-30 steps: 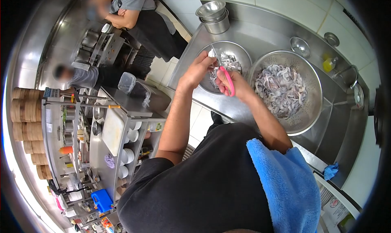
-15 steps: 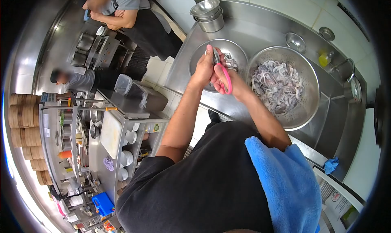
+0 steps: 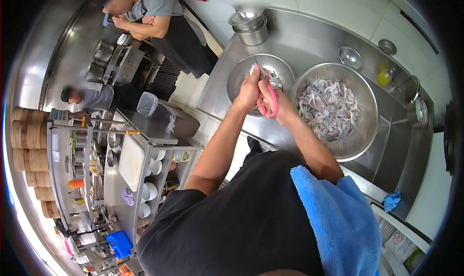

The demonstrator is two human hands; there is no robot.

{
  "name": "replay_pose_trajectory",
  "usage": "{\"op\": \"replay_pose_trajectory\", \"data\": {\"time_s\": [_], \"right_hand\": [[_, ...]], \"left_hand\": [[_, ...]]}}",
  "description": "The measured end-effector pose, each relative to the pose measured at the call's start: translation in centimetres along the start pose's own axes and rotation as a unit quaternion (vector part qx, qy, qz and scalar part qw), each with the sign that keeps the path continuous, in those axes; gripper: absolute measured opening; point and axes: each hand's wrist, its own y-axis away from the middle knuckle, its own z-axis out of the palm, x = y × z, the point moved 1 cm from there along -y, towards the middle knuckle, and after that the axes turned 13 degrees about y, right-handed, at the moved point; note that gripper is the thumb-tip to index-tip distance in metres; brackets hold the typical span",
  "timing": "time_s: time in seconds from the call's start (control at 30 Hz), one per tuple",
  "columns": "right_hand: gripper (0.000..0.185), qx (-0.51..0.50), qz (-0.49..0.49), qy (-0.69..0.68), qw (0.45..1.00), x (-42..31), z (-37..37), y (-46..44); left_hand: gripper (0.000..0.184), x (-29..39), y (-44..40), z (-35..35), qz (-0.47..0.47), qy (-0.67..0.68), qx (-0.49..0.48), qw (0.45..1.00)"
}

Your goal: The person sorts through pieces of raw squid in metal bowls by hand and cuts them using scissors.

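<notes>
My right hand [image 3: 279, 107] is closed round a pair of scissors [image 3: 275, 103] with pink handles, whose metal blades point up and away from me. Against it, my left hand [image 3: 248, 90] has its fingers curled in, thumb beside the blades. A small pale bit shows near the left fingertips, but what that hand grips is mostly hidden. Both hands are over the near side of a steel bowl [image 3: 234, 78], where some greyish squid pieces [image 3: 276, 81] lie. To the right, a large perforated colander [image 3: 371, 126] holds a heap of pale, purplish squid pieces [image 3: 328, 109].
Stacked steel pots [image 3: 251, 32] stand at the sink's back left corner. A small strainer bowl [image 3: 350, 57] and a yellow bottle [image 3: 385, 76] are behind the colander. A blue cloth [image 3: 392, 200] lies at the right edge. Two people in grey shirts are at the left.
The view has shifted slightly. My hands have turned a little, and the scissor blades stand out further past my left thumb. The scissors stay in my right hand.
</notes>
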Motion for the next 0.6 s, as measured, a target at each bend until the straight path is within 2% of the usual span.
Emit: {"op": "replay_pose_trajectory", "data": {"time_s": [0.1, 0.2, 0.27, 0.3, 0.33, 0.4, 0.47, 0.57, 0.6], "right_hand": [[0.068, 0.007, 0.005, 0.005, 1.0, 0.3, 0.1, -0.3], [0.066, 0.0, 0.001, -0.003, 1.0, 0.1, 0.4, 0.0], [0.057, -0.019, -0.017, -0.032, 0.999, 0.3, 0.1, 0.2], [0.053, -0.058, -0.04, -0.037, 0.997, 0.5, -0.5, -0.1], [0.051, -0.051, -0.037, -0.061, 0.996, 0.6, -0.6, -0.5], [0.052, -0.037, -0.004, -0.108, 0.993, 0.5, 0.1, -0.3], [0.057, -0.043, 0.006, -0.134, 0.99, -0.1, -0.1, 0.0], [0.063, -0.077, -0.01, -0.156, 0.985, -0.2, -1.0, 0.4], [0.064, -0.082, -0.008, -0.171, 0.982, -0.6, -1.1, 0.8]], "left_hand": [[0.059, 0.1, 0.4, -0.2, -0.005, -0.03, 0.005, 1.0], [0.059, 0.7, 1.2, -0.2, -0.032, 0.001, -0.007, 0.999], [0.061, 2.1, 2.4, 0.1, -0.065, -0.063, -0.008, 0.996], [0.06, 0.7, 1.9, -0.6, 0.043, -0.152, 0.031, 0.987], [0.06, -0.3, 0.8, -1.6, 0.15, -0.242, 0.078, 0.955], [0.06, 2.6, 1.7, -1.2, 0.016, -0.267, 0.004, 0.964], [0.058, 1.5, 1.2, -1.0, 0.116, -0.198, -0.016, 0.973], [0.056, 1.2, 0.7, -1.5, 0.187, -0.278, -0.02, 0.942], [0.056, 1.6, 0.7, -1.3, 0.185, -0.3, -0.034, 0.935]]}}
